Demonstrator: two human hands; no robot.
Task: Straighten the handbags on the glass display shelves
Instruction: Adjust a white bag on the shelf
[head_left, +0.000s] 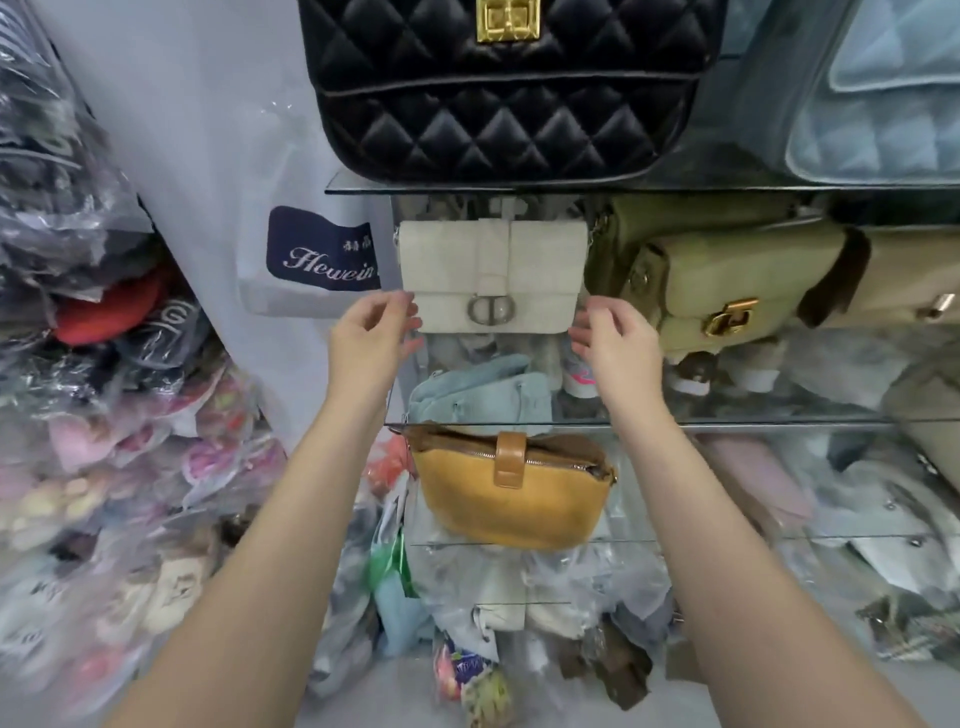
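Black quilted bag fills top centre on the upper glass shelf, mustard bag sits lower centre. White handbag is mid-frame on the shelf between them, upright, olive bag just beside it to the right. Left hand at its lower left corner, right hand at its lower right, hands apart with fingers loosely bent; contact unclear.

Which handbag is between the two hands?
The white bag with the round silver clasp. The black bag stands above it, the mustard bag below, the olive bag to its right.
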